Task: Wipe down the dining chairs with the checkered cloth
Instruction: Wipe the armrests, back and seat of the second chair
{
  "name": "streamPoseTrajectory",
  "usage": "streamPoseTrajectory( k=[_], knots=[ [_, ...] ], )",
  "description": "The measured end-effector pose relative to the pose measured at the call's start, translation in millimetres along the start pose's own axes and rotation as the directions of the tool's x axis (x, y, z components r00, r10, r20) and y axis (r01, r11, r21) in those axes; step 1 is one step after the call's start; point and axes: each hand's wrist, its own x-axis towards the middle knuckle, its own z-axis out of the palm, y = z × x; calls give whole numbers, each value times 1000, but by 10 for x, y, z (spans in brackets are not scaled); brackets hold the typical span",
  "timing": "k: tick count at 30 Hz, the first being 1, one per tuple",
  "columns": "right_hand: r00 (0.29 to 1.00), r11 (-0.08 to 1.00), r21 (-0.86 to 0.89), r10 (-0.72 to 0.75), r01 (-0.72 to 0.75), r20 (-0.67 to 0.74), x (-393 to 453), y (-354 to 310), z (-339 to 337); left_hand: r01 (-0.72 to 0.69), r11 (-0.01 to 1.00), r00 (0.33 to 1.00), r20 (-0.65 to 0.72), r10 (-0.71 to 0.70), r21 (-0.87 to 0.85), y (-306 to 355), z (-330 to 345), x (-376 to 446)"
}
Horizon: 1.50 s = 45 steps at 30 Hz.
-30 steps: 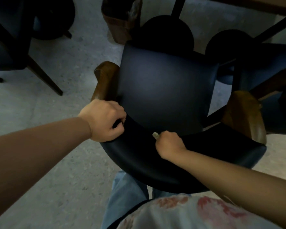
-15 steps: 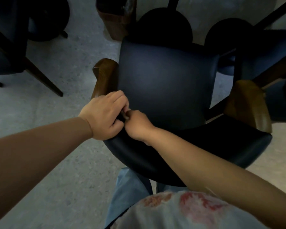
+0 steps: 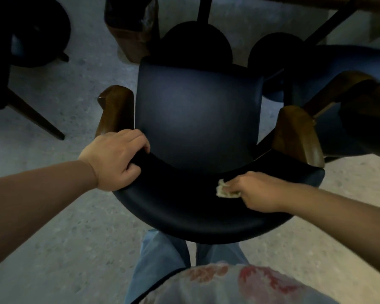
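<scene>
Person: standing just behind the chair, pale blue trousers (image 3: 160,257) and a light top with red blotches (image 3: 239,286) at the bottom edge of the head view.
Right grip: the right hand (image 3: 256,193) has its fingers curled round the bunched cloth and presses it on the top of the curved backrest, right of the middle.
Checkered cloth: the cloth (image 3: 225,190) is a small pale wad sticking out to the left of the right hand's fingers, touching the dark upholstery; its pattern is too small to tell.
Left grip: the left hand (image 3: 116,161) clasps the left end of the backrest, fingers wrapped over the top edge and thumb on the near face.
Dining chair: the chair (image 3: 198,119) has a dark blue padded seat and a curved padded backrest (image 3: 198,216) nearest the person.
Armrests: brown wooden left armrest (image 3: 115,108) just beyond the left hand; right armrest (image 3: 298,134) beyond the right hand, apart from it.
Floor: grey speckled floor (image 3: 59,227) carries everything.
Farther off: a second blue chair (image 3: 347,102) close on the right, another dark chair (image 3: 15,62) at the far left, two round dark stools (image 3: 198,42) beyond the seat, and a brown wooden post (image 3: 134,34) beside them.
</scene>
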Motion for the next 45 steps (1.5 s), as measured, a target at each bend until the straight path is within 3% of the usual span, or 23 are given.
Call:
streamPoseTrajectory(
  k=[3,5,12,18,21,22,23,24,26,27,28,29,30,32,34,36,38,41,43,45],
  knots=[
    [988,959,-239,145,-153,-49,-67,473,-279,27,1000,999,46,-28,7,4,-14,7],
    [965,918,-303,224,-257,-139,-72,741,-438,55,998,996,67,-57,26,-2,-10,2],
    [924,893,-252,334,-373,-186,78,490,-243,43,998,997,58,-46,53,15,-23,2],
    [943,950,6,312,-313,-118,192,-328,16,45,999,999,15,-45,8,-14,12,-10],
    [945,915,348,278,-205,-172,375,-655,77,34,998,998,-57,-37,-58,0,15,-37],
    [938,830,542,282,-132,-203,446,-749,55,26,997,994,-100,-34,-77,4,11,-47],
    [928,648,761,297,-22,-226,500,-867,26,18,996,988,-153,-32,-88,7,11,-58],
    [921,388,916,315,97,-231,558,-991,-9,14,995,978,-208,-34,-97,8,20,-71],
    [907,-75,949,324,307,-268,704,-1200,-95,28,990,950,-304,-69,-140,15,49,-100],
    [896,-223,895,320,386,-307,782,-1294,-148,34,985,935,-342,-92,-172,21,60,-106],
    [885,-300,849,316,435,-342,861,-1378,-200,36,978,922,-371,-112,-205,27,67,-109],
    [877,-314,829,300,463,-376,934,-1464,-256,34,972,911,-393,-126,-234,30,73,-108],
    [872,-252,845,276,472,-405,1008,-1545,-303,28,967,904,-406,-134,-255,28,79,-106],
    [893,-4,908,182,418,-411,1125,-1712,-367,21,961,893,-427,-141,-275,19,110,-113],
    [895,148,904,147,400,-420,1257,-1801,-418,49,920,843,-477,-247,-389,6,169,-128],
    [881,171,898,189,405,-433,1388,-1818,-472,92,779,753,-468,-463,-621,-4,226,-140],
    [876,308,884,224,353,-428,1540,-1784,-534,112,612,705,-371,-604,-783,-19,260,-125],
    [872,517,834,297,195,-388,1808,-1652,-590,185,579,702,-305,-643,-794,-98,263,-43],
    [822,452,874,419,180,-385,1910,-1528,-654,261,615,706,-287,-647,-744,-199,214,50],
    [795,201,937,495,287,-350,1922,-1388,-770,322,668,704,-302,-642,-671,-310,108,180]
  ],
)
